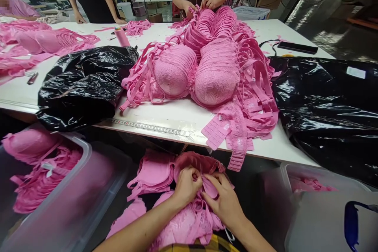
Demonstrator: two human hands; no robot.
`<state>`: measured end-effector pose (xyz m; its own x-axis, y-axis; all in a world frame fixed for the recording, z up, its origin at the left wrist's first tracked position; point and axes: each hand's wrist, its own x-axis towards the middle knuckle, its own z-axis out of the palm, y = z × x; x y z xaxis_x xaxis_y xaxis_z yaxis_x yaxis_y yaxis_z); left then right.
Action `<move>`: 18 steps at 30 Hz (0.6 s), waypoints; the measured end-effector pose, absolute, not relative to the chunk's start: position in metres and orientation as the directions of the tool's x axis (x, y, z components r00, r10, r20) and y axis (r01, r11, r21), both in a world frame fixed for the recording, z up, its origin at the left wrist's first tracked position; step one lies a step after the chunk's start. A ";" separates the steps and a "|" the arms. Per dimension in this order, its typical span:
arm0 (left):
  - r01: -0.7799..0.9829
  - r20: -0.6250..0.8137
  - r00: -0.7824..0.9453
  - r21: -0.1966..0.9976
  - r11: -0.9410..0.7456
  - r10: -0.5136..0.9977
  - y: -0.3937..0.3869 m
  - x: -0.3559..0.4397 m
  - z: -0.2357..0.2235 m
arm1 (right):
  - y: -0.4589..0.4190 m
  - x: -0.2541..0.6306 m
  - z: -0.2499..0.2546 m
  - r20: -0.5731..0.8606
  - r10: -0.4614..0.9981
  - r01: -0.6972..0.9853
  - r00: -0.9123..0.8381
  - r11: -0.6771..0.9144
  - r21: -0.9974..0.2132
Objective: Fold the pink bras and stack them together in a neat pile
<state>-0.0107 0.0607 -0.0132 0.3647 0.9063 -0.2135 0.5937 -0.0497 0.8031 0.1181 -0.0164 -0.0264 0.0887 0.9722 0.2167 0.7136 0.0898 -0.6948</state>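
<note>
As the head camera looks down, a pink bra (193, 160) below the white tabletop (174, 114), its curved lining smooth and deeper pink, left hand (187, 187) and right hand (226, 201) pinching fabric, nested lacy bras (217, 73) above, glossy black plastic (88, 75) alongside

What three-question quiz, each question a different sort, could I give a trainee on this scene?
1. Multiple choice: of the left hand and right hand, which holds pink cloth?
A) left only
B) right only
C) both
D) neither

2. True or false: the measuring tape runs along the near edge of the table.

3. Short answer: what lies on the table between the left bag and the right bag?

Key:
1. C
2. True
3. The bra stack
</note>
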 end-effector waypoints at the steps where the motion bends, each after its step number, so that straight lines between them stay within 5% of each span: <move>1: 0.593 -0.209 0.370 0.803 -0.057 0.905 0.061 -0.010 -0.013 | -0.019 0.120 -0.028 0.227 0.970 0.720 0.088 0.095 -0.688; 5: 0.606 -0.182 0.382 0.790 -0.097 0.906 0.060 -0.009 -0.012 | -0.018 0.120 -0.037 0.305 0.946 0.669 0.109 0.157 -0.727; 13: 0.642 -0.182 0.358 0.761 -0.099 0.916 0.061 -0.012 -0.016 | 0.000 0.111 -0.030 0.187 0.967 0.553 0.171 0.063 -0.831; 18: 0.621 -0.168 0.353 0.778 -0.097 0.920 0.061 -0.012 -0.019 | 0.002 0.108 -0.038 0.325 0.934 0.584 0.151 0.181 -0.791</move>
